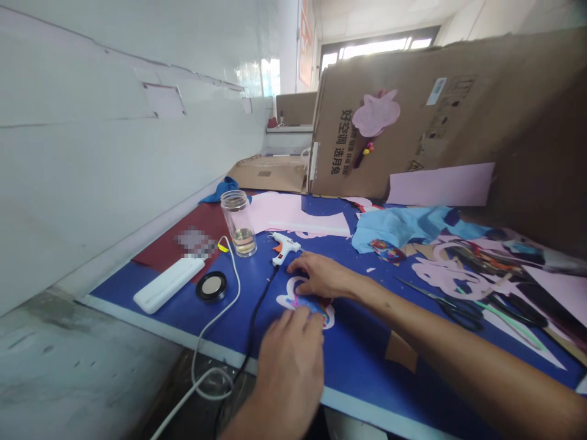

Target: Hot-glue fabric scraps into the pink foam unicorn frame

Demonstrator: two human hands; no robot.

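A small pale-pink paper cutout (283,300) with a colourful blue, pink and red piece on it lies near the table's front edge. My right hand (318,275) reaches in from the right above it, fingers bent and thumb apart, the thumb over the cutout's upper part. My left hand (293,348) is at the cutout's lower edge, slightly blurred; its fingers are bent down and the tips are hidden, so its grip cannot be made out. Just beyond my right fingertips lies a white hot glue gun (285,248) with an orange trigger, its black cord running to the front edge.
Left stand a glass jar (239,226) with some liquid, a white power strip (169,284) and a round black lid (211,286). Right lie scissors (443,299), paper scraps (443,275) and light-blue cloth (398,226). A large cardboard box (389,146) rises behind.
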